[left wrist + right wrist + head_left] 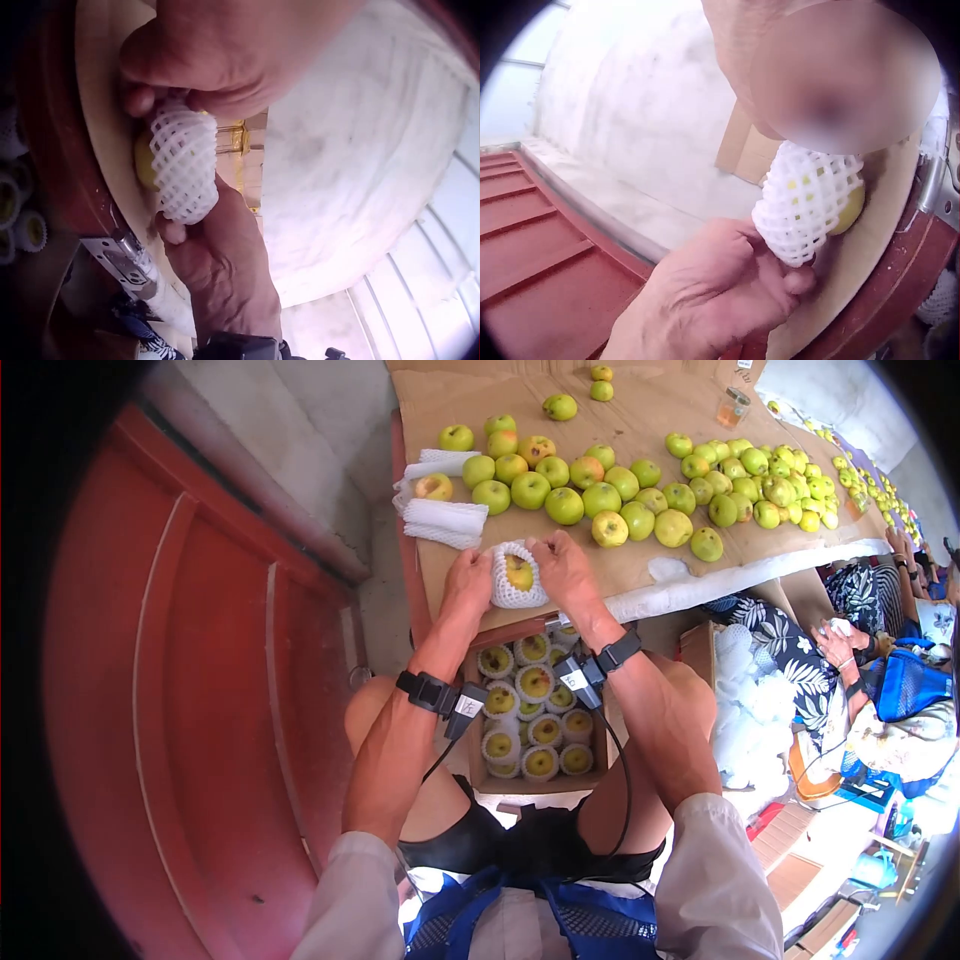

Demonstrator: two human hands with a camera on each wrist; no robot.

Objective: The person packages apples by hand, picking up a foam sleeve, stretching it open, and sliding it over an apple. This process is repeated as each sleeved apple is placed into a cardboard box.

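Left hand [468, 582], right hand [565, 570] flank apple [519, 572] at table [650, 420] near edge; fingers [172, 231] of both curled, pinching foam net [505, 595] from opposite sides, seemingly to stretch it round fruit. Box of netted apples [535, 784] sits just below.

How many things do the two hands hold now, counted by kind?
fruit: 1
foam net sleeve: 1
Total: 2, both between the left hand and the right hand, whose fingers pinch the sleeve.
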